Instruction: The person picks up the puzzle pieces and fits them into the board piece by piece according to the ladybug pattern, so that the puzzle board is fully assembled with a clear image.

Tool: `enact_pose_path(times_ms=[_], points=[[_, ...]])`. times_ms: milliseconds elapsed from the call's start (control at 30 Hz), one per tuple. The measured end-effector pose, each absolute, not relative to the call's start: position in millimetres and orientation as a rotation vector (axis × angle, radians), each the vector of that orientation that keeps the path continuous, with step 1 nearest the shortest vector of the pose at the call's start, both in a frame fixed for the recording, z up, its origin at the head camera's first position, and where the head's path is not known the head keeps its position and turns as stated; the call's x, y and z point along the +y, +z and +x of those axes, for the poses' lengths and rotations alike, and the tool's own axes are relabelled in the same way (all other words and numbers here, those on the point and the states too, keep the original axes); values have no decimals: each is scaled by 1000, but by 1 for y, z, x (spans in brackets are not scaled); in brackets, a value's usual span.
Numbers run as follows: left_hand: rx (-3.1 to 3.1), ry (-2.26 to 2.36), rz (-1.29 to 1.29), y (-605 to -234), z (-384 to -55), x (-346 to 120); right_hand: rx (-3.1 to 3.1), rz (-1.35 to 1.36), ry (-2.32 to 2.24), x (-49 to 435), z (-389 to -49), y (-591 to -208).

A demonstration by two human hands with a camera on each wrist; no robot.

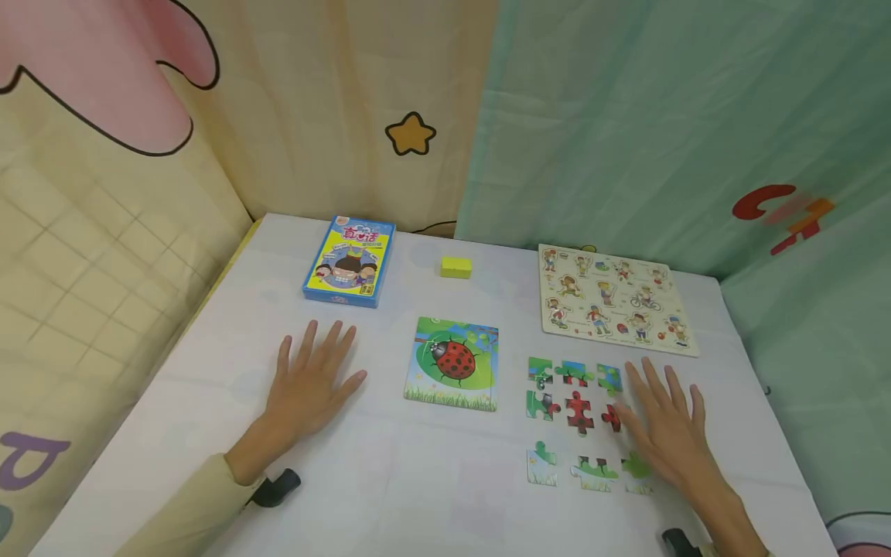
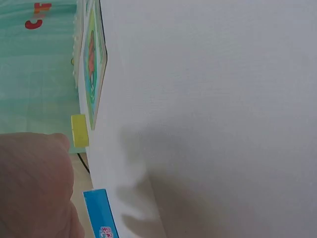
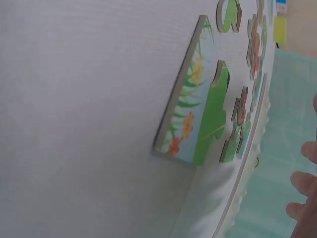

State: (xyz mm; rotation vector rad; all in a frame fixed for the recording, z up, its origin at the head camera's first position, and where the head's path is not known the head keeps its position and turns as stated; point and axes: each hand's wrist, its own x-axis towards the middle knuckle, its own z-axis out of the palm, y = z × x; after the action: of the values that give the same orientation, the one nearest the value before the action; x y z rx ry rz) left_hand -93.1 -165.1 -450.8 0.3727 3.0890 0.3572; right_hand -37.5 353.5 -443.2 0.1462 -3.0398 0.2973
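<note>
My left hand [image 1: 306, 387] is spread palm down over the left side of the table, holding nothing; its shadow falls on the cloth in the left wrist view. My right hand [image 1: 671, 433], fingers also spread, is beside several loose jigsaw pieces and partly overlaps the right-hand ones in the head view. Laid out in spaced rows, the pieces include a red one with black spots [image 1: 579, 411] in the middle and a grass-and-flower corner piece [image 3: 190, 109]. Between the hands lies a square ladybug puzzle board [image 1: 452, 363].
A blue and yellow card box [image 1: 351, 261] lies at the back left, with a small yellow block [image 1: 455, 268] to its right. At the back right is a wooden board of cartoon figures [image 1: 616, 298]. Curtains [image 1: 599, 124] hang behind the white table [image 1: 390, 480].
</note>
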Motion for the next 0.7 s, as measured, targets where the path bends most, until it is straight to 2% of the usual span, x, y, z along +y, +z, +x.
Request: enact_pose_path(times_ms=[333,700], points=[[3088,399,432,-452,-97,-145,-3037,253,259,340,-52,-445],[2912,749,400,-450,-111,-118,-3038,383,333,325,-70,-441]])
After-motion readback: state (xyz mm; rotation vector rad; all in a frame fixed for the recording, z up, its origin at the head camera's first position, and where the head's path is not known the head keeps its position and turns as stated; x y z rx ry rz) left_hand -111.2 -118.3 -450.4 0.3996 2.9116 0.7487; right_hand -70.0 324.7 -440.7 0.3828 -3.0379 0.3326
